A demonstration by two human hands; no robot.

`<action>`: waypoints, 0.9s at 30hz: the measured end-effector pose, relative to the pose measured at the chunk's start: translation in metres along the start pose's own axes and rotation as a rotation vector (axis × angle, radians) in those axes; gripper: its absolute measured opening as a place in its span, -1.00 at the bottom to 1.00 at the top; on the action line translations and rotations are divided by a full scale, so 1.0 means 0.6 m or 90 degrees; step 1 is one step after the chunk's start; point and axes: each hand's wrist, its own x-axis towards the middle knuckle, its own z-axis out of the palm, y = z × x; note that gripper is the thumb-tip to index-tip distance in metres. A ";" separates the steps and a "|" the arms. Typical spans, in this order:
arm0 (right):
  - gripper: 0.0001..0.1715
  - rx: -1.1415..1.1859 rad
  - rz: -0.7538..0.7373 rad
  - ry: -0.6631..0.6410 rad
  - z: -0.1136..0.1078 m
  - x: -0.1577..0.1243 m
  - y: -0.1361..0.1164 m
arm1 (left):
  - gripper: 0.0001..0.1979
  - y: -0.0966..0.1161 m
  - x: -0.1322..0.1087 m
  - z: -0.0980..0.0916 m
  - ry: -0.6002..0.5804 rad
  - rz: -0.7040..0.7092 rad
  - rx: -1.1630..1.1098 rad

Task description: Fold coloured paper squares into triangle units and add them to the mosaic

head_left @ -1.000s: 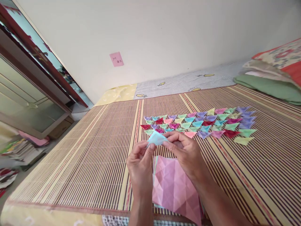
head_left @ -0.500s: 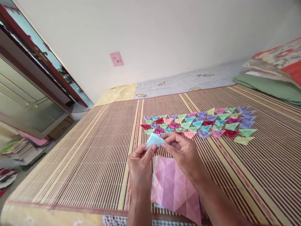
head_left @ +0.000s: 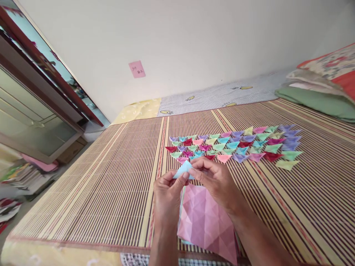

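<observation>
Between my two hands, above the striped mat, is a small light-blue folded paper (head_left: 183, 169), roughly triangular with its point upward. My left hand (head_left: 168, 192) pinches its left side, thumb in front. The fingers and thumb of my right hand (head_left: 215, 181) are closed on its right side and hide that corner. Below my hands lies a stack of creased paper sheets (head_left: 205, 221), pink on top, with other colours showing at the left edge. Just beyond my hands, several rows of folded paper pieces (head_left: 233, 145) in many colours are laid out.
A striped bamboo mat (head_left: 105, 184) covers the bed. Folded bedding and a green cushion (head_left: 313, 103) are piled at the far right. A pink note (head_left: 137, 69) sticks to the white wall. At left are a glass-panelled door (head_left: 33, 118) and stacked books (head_left: 24, 175).
The light-blue paper and both hands have moved slightly down and to the right. My right fingers now cover more of the paper's right side, and a pink piece behind it shows.
</observation>
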 end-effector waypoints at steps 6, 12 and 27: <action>-0.70 -0.033 -0.015 0.021 0.008 -0.003 -0.012 | -0.80 0.008 -0.005 0.012 0.031 0.030 0.000; -0.70 -0.064 -0.033 0.018 0.007 -0.006 -0.010 | -0.78 0.008 -0.005 0.008 0.036 0.038 0.005; -0.69 -0.102 -0.063 0.054 0.013 -0.009 -0.002 | -0.75 -0.005 0.000 0.007 0.052 0.039 -0.002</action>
